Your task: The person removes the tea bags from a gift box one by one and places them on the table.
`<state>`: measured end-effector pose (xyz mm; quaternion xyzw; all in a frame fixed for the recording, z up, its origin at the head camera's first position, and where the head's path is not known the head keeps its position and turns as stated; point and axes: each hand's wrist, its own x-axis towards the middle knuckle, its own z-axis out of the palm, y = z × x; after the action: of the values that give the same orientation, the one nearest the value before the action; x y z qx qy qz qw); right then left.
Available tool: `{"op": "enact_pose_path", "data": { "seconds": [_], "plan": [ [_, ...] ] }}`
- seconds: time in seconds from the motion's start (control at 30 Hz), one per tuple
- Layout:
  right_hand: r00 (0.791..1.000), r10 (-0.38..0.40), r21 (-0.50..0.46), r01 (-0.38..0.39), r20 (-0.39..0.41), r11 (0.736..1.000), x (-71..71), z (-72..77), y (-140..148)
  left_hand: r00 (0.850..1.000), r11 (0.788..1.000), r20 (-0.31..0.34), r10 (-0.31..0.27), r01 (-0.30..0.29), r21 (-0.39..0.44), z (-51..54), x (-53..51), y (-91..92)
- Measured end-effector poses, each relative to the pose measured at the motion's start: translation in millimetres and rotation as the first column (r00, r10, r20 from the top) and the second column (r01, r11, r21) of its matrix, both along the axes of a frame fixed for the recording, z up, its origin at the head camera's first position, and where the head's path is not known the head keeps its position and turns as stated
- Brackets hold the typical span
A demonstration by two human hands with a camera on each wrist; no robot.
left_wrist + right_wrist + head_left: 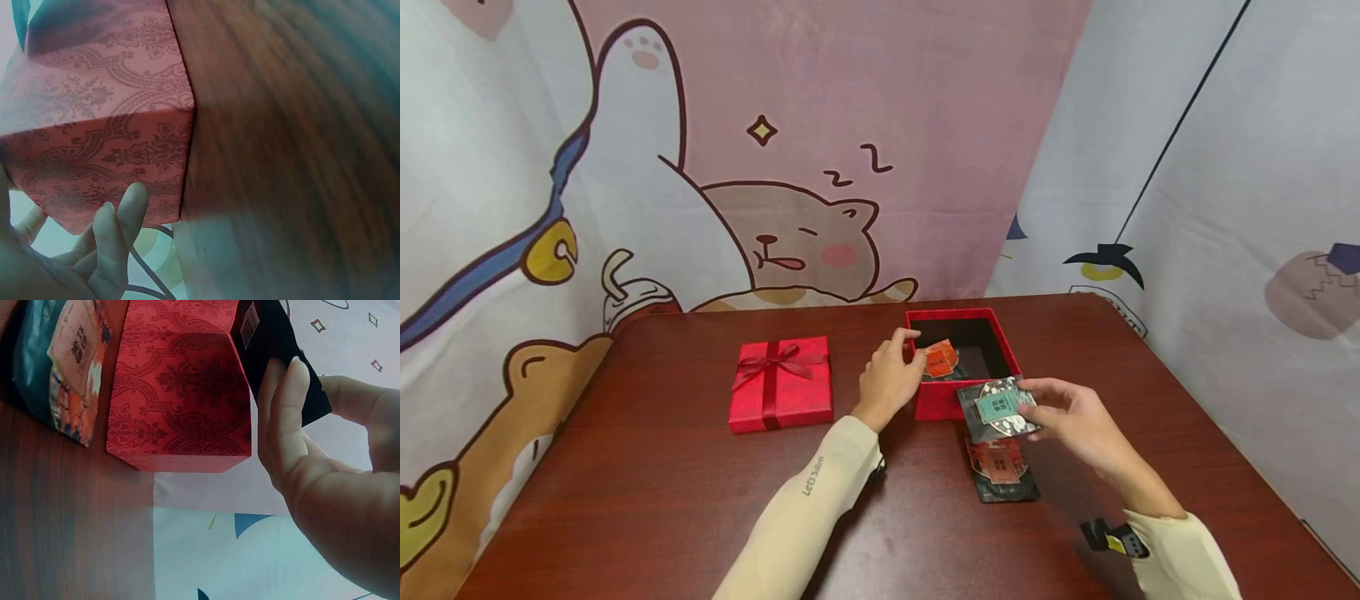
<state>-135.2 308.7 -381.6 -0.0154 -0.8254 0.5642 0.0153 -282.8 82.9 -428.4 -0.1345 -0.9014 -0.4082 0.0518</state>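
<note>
An uncovered red patterned box (932, 400) (125, 150) (181, 394) stands on the table with a packet with an orange label (942, 358) inside at its left. My left hand (889, 379) (81, 256) is at the box's left side, its fingers at the rim and wall. My right hand (1071, 417) (337, 450) pinches a dark packet with a teal label (996, 408) (275, 350) between thumb and fingers, at the box's front right edge. Below it, a packet with a reddish label (1002, 471) (75, 356) lies on the table in front of the box.
A red lid with a ribbon bow (805, 400) lies on the brown table (662, 500) left of my left hand. Behind the table's far edge hangs a printed cloth (955, 150) with cartoon animals.
</note>
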Motion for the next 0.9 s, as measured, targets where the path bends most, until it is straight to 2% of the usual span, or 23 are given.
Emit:
{"op": "enact_pose_path", "data": {
  "seconds": [0.3, 0.57, 0.9],
  "plan": [
    [1.000, 0.002, 0.030, -0.002, 0.003, 1.000, 4.9, -5.8, 4.7, 1.000, 1.000, 0.018, -0.003, 0.003, 0.002, -1.1, 0.0, -0.2],
    [1.000, -0.016, 0.059, 0.015, 0.023, 0.998, 9.3, -10.9, 12.2, 1.000, 1.000, 0.010, -0.003, 0.003, 0.007, 0.2, 0.3, -0.2],
    [1.000, -0.016, 0.051, 0.014, 0.027, 0.999, 11.9, -16.6, 19.6, 1.000, 1.000, 0.010, -0.006, 0.006, 0.008, -0.9, 0.4, -0.2]
  ]
}}
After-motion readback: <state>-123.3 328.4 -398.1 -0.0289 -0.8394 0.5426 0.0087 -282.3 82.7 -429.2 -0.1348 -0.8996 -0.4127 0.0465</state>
